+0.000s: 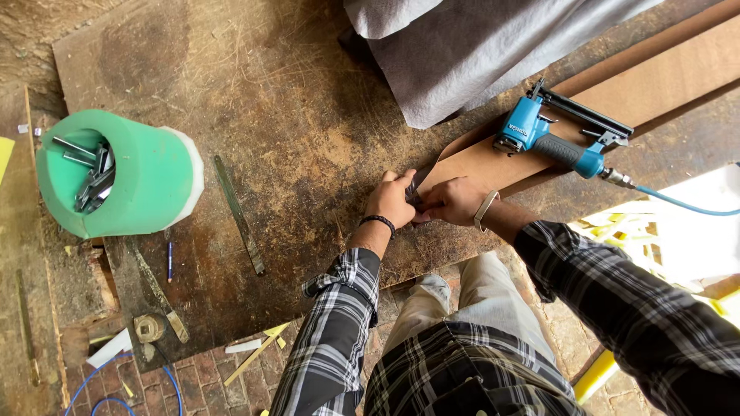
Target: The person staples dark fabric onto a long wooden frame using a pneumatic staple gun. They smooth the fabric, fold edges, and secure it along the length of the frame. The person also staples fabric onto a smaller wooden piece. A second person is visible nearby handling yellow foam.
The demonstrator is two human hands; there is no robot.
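— What are the person's hands doing?

— Both sit together at the near end of a long brown strip (493, 158) that lies flat on the worn workbench (308, 131). The left hand (391, 200) is curled tight, fingers closed over the strip's tip. The right hand (455, 202) presses in beside it, fingers bent and pinching the same end. Something dark shows between the two hands; what it is cannot be made out.

— And the strip itself?

— It runs from the hands up to the right, towards a wider brown board (663, 77).

— Anything lying on it?

— A blue staple gun (559, 131) rests across the strip, just beyond the right hand, its blue hose (682, 204) trailing off right.

— What else is about?

— Grey cloth (478, 46) at the top, a green tub (131, 173) of metal pieces well to the left, and a thin metal bar (239, 216) between tub and hands.
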